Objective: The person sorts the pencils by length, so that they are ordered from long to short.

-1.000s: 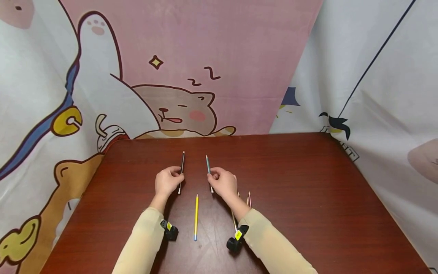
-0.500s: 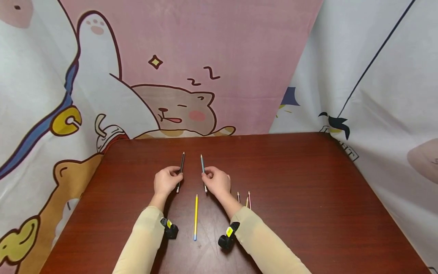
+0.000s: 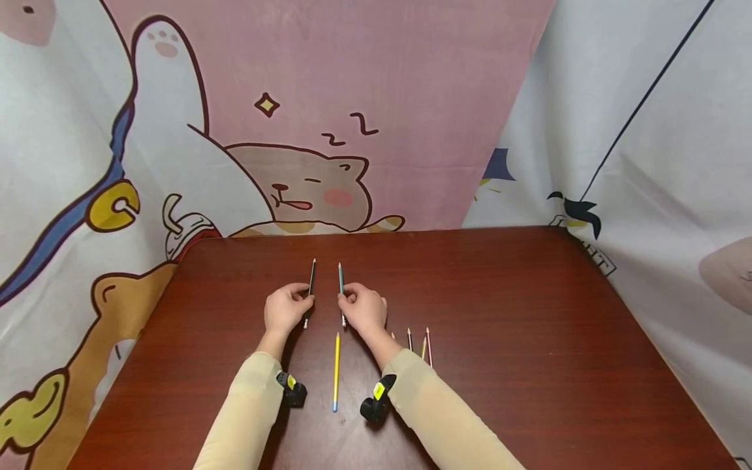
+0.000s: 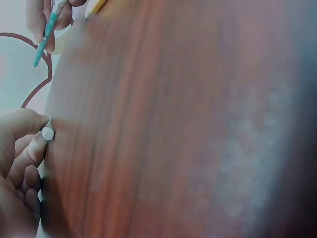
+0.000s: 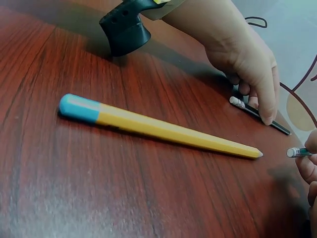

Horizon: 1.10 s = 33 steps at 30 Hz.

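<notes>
My left hand pinches a black pencil between thumb and fingers, its tip pointing to the far side. Its white eraser end faces the left wrist camera. A teal pencil, with a white eraser end, is pinched by my right hand a short way to the right, nearly parallel to the black one. Between the forearms a yellow pencil with a blue end lies on the table, tip away from me. The right wrist view shows this yellow pencil large, with the black pencil beyond it.
Several more pencils lie right of my right forearm, which hides part of them. The brown wooden table ends at a printed cloth behind it. Black wrist cameras hang under both sleeves.
My right hand has moved left with the teal pencil, bringing it nearer the black one and above the yellow pencil. The left hand has barely moved. More of the pencils at the right now show.
</notes>
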Tool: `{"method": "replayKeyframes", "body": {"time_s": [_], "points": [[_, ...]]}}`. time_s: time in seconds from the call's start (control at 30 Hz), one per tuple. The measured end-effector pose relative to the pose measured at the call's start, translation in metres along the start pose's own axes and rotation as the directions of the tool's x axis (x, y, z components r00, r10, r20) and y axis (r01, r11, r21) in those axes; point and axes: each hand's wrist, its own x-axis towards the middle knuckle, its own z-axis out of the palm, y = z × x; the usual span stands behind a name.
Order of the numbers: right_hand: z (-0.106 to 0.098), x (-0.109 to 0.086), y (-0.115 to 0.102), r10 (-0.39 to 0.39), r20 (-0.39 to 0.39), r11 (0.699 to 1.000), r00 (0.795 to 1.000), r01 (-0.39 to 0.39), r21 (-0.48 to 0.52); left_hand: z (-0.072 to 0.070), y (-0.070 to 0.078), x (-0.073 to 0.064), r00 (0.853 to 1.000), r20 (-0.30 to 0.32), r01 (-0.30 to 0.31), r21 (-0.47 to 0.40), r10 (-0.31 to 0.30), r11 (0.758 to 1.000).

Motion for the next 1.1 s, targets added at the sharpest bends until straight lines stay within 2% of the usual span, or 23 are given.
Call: {"method": "replayKeyframes", "body": {"time_s": [0.3,0.4,0.77,1.1], "points": [[0.009,-0.001,-0.002,0.004,-0.044,0.996,0.999,-0.008,-0.086,0.002,0.001,0.001,1.0,0.029,0.007,-0.023,-0.006,1.0],[0.012,-0.001,-0.003,0.019,-0.036,0.995,0.999,-0.022,-0.096,0.002,0.001,0.001,0.999,0.045,0.011,-0.026,-0.01,1.0],[0.018,0.001,-0.01,0.044,0.008,0.992,0.999,-0.042,-0.123,-0.002,-0.006,0.0,0.999,0.046,0.011,-0.038,-0.009,0.999],[0.019,0.0,-0.009,-0.005,-0.037,0.978,0.999,-0.002,-0.207,-0.004,-0.007,-0.002,1.0,0.029,0.004,-0.103,-0.001,0.995]]}}
